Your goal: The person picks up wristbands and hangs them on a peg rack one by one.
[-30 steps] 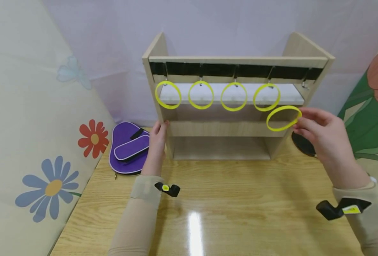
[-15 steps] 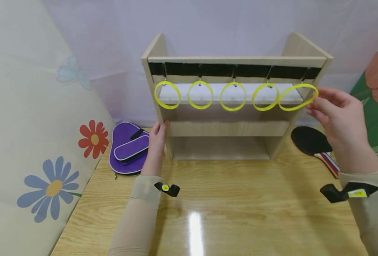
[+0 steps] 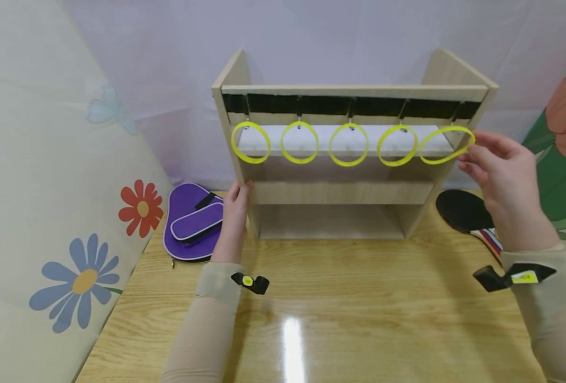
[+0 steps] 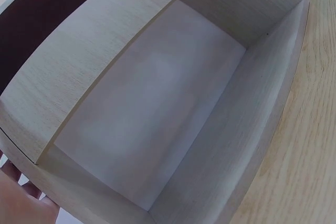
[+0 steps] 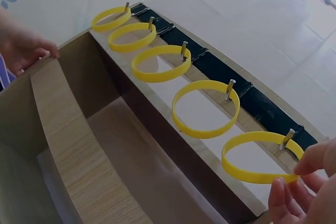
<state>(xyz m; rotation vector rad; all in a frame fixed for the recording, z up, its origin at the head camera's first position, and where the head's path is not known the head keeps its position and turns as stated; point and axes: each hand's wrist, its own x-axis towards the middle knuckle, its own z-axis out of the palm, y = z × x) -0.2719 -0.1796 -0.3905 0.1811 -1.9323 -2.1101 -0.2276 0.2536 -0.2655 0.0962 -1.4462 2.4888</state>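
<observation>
Between thumb and fingers, my right hand (image 3: 510, 181) pinches the side of a yellow ring (image 5: 252, 177). That ring passes around the rightmost metal hook (image 5: 287, 138) and looks stretched sideways toward the hand. More yellow rings hang from the other hooks to its left, among them the leftmost ring (image 3: 237, 153) and the middle ring (image 3: 349, 164). The hooks sit along a black strip (image 3: 328, 105) on the front of a small wooden shelf unit (image 3: 342, 192). My left hand (image 3: 235, 213) holds the unit's left side panel, its fingers partly hidden behind it.
A purple paddle case (image 3: 187, 218) lies on the wooden table (image 3: 340, 308) left of the shelf unit. On the right, partly behind my right forearm, lies a black table tennis paddle (image 3: 461, 210). Patterned cloth hangs on both sides.
My right hand has moved up and right with the ring, which is now around the rightmost hook. Over the last half second it shifts only slightly. My left hand stays on the side panel.
</observation>
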